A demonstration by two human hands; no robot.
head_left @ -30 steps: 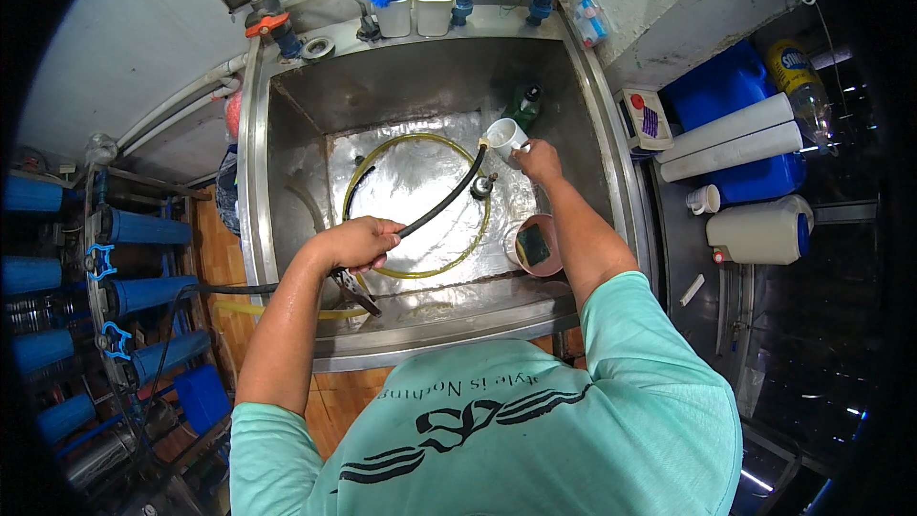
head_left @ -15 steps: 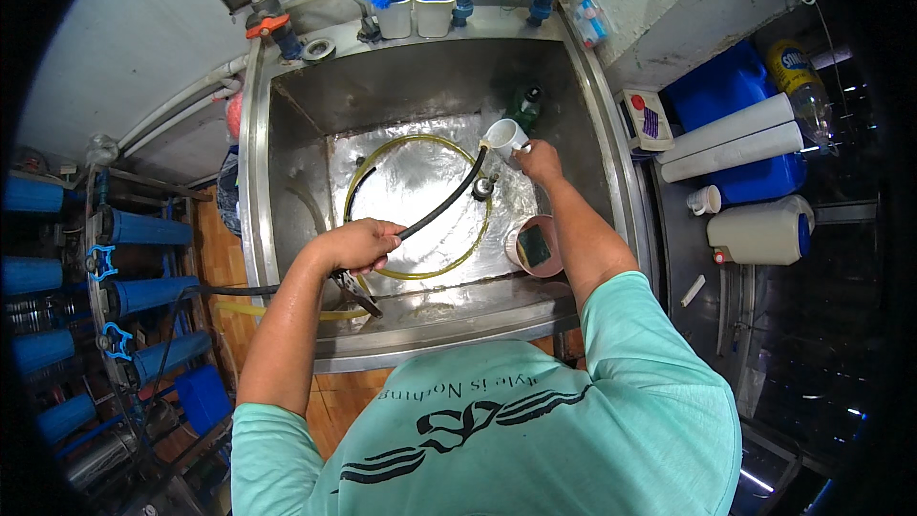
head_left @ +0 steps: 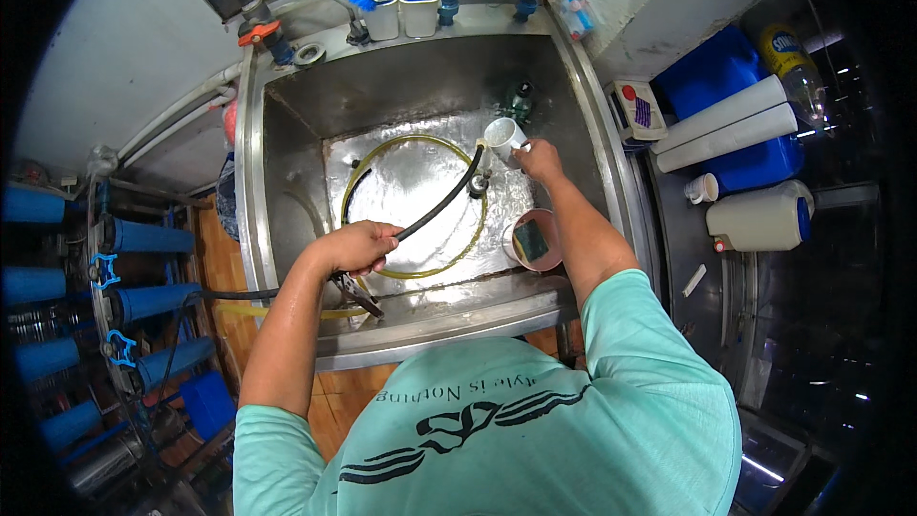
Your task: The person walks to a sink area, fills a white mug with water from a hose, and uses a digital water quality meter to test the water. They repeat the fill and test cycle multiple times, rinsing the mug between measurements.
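My left hand (head_left: 358, 248) is closed around a black hose (head_left: 441, 208) over the near left part of a steel sink (head_left: 296, 105). The hose's free end reaches the side of a white mug (head_left: 501, 137). By its handle, my right hand (head_left: 537, 161) holds this mug, which is tilted over the sink. I cannot tell whether water runs from the hose. Below my right hand, a pink container (head_left: 521, 256) with a dark green and yellowish pad inside stands on the sink floor. A coiled yellow tube (head_left: 382, 146) lies in the basin, and a dark green bottle (head_left: 520, 103) stands in the far right corner.
Two white holders (head_left: 418, 19) with brushes stand on the back ledge near blue pipes (head_left: 447, 2). White rolls (head_left: 731, 124), a blue jug (head_left: 712, 76), a whitish canister (head_left: 755, 220) and another cup (head_left: 702, 188) sit to the right. Blue cylinders (head_left: 148, 234) line a rack at left.
The view has shifted slightly, so the sink and its surroundings appear a little further left. My hands keep the hose and mug in nearly the same position.
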